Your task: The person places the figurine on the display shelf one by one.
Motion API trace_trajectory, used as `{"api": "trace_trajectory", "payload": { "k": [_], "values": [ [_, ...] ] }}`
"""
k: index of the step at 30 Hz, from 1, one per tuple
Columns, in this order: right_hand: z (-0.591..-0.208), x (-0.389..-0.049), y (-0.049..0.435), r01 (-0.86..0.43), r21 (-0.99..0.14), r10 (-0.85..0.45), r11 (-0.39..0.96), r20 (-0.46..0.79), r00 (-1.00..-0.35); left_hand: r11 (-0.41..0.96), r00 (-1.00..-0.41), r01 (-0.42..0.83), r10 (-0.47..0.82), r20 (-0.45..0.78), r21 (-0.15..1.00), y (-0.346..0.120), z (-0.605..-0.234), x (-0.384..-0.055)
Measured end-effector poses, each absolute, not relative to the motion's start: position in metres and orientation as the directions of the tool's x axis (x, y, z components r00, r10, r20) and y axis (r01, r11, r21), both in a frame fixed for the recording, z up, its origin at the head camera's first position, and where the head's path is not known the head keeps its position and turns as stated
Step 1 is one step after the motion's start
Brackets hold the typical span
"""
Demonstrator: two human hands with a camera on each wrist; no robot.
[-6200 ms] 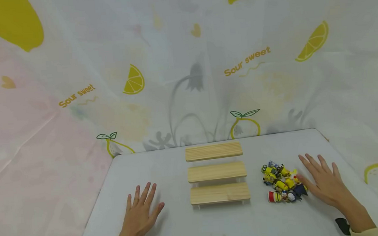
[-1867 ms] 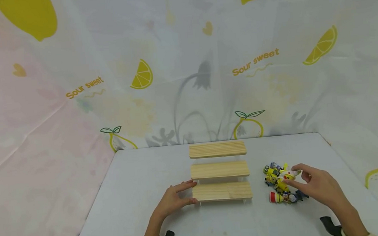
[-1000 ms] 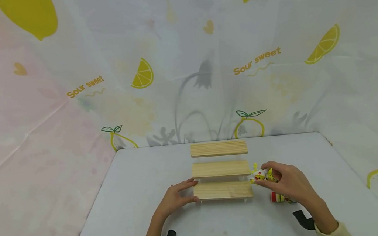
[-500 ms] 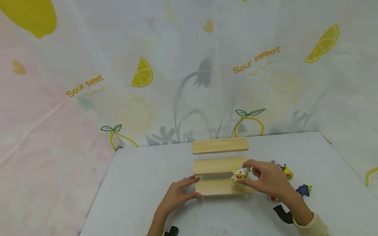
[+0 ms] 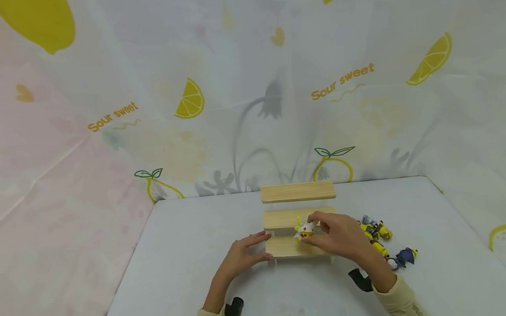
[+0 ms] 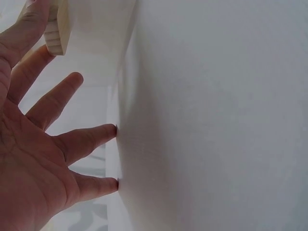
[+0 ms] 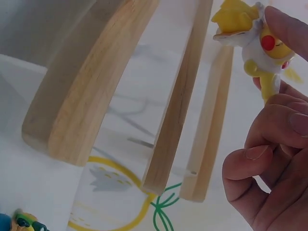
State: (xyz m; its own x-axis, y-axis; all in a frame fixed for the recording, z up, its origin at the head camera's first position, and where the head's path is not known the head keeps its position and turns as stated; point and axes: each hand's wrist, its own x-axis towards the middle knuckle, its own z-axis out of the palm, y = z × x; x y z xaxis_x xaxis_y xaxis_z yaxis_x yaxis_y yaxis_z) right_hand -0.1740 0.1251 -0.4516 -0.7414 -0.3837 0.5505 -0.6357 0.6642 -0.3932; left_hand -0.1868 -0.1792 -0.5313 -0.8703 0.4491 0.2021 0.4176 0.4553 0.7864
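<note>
A stepped display stand [image 5: 298,192] with three pale wooden boards on clear supports sits mid-table. My left hand [image 5: 241,256] grips the left end of its lowest board [image 5: 282,247] between thumb and index finger; the left wrist view shows the other fingers spread, two tips against the white tabletop. My right hand [image 5: 341,236] pinches a Pikachu figure [image 7: 262,53] in a white costume between thumb and fingers. In the head view the figure overlaps the lower two boards; in the right wrist view it shows beside the boards. My right fingers partly cover it.
Several small toy figures, mostly yellow, lie in a loose pile [image 5: 379,248] right of the stand, partly behind my right forearm. A dark blue figure [image 5: 406,256] lies at the pile's right side. A lemon-print cloth [image 5: 247,79] hangs behind the white table [image 5: 169,283].
My right hand has picked the Pikachu figure from the pile and carried it left over the stand. My left hand has reached the stand, which has shifted slightly right and back.
</note>
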Motion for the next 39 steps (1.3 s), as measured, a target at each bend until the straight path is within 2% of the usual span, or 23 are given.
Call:
{"api": "trace_trajectory", "payload": {
  "k": [7,18,26,39],
  "values": [
    [-0.451,-0.178,0.110,-0.633,-0.408,-0.401,0.658,0.523,-0.752,0.479,-0.881,0.395,0.439,0.176,0.784,-0.175,-0.530,-0.190],
    [-0.458,-0.188,0.087,-0.674,-0.342,-0.448,0.655,0.542,-0.711,0.477,-0.877,0.405,0.443,0.184,0.780,-0.173,-0.530,-0.193],
    [-0.464,-0.187,0.074,-0.636,-0.368,-0.474,0.678,0.442,-0.761,0.482,-0.887,0.381,0.431,0.166,0.789,-0.173,-0.532,-0.193],
    [-0.470,-0.183,0.065,-0.626,-0.274,-0.495,0.730,0.419,-0.761,0.474,-0.879,0.404,0.437,0.189,0.782,-0.173,-0.531,-0.190]
  ]
}}
